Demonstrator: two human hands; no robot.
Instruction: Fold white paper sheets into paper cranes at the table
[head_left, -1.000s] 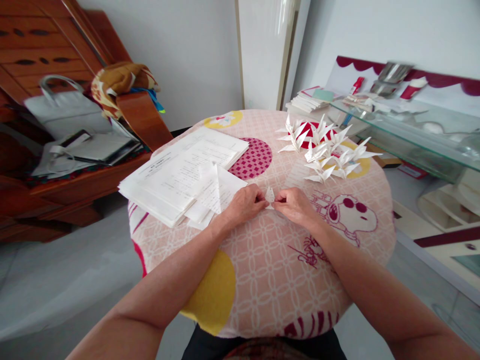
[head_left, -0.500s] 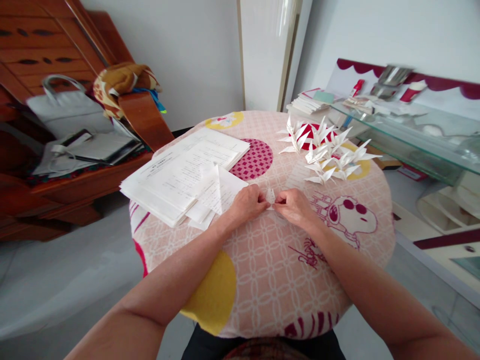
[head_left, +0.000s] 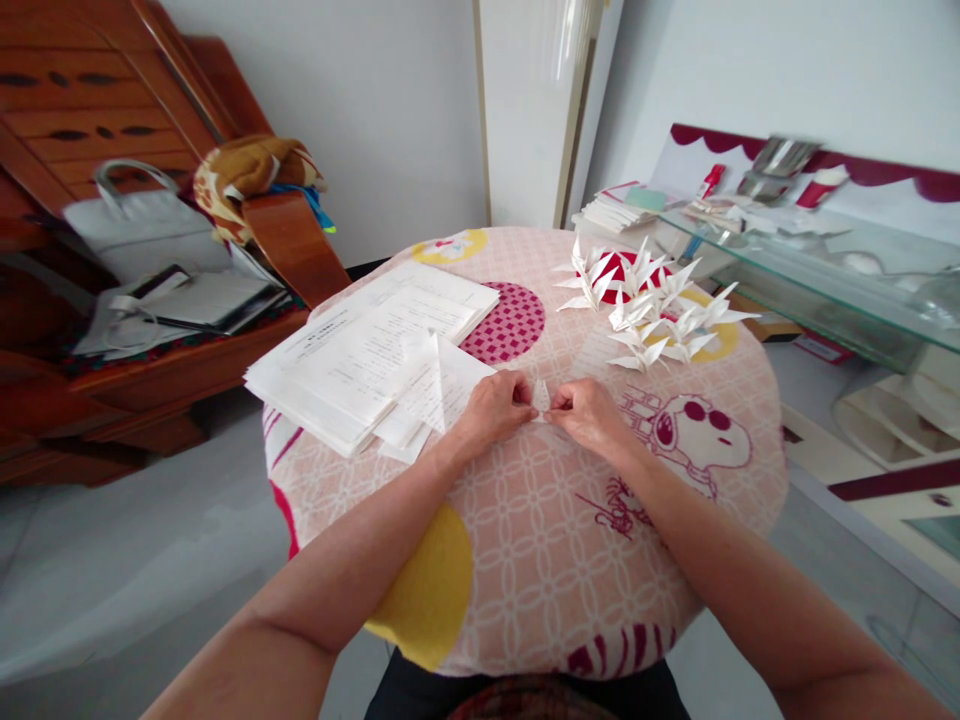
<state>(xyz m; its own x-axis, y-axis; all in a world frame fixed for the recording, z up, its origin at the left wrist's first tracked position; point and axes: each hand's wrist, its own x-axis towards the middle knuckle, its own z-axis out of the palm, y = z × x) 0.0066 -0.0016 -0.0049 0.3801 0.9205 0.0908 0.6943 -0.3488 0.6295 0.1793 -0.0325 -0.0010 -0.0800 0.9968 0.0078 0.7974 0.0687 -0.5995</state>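
Note:
A small piece of folded white paper [head_left: 541,396] stands between my two hands near the middle of the round table. My left hand [head_left: 498,405] is closed, its fingertips pinching the paper's left side. From the other side, my right hand [head_left: 587,411] pinches the right side of the same piece. Just left of my left hand lies a creased white sheet [head_left: 459,378], resting on a stack of printed papers [head_left: 337,345]. Several white paper cranes [head_left: 637,300] stand grouped beyond my right hand. The finer folds between my fingers are too small to make out.
A patterned pink cloth [head_left: 540,560] covers the table. On the right is a glass shelf [head_left: 817,260] holding a metal pot [head_left: 780,165] and other items. A wooden bench [head_left: 180,350] at the left carries a grey handbag [head_left: 142,220] and a brown blanket [head_left: 251,175].
The view has shifted very slightly. Both hands keep their pinch on the folded paper in nearly the same place; the cranes and stack have not moved.

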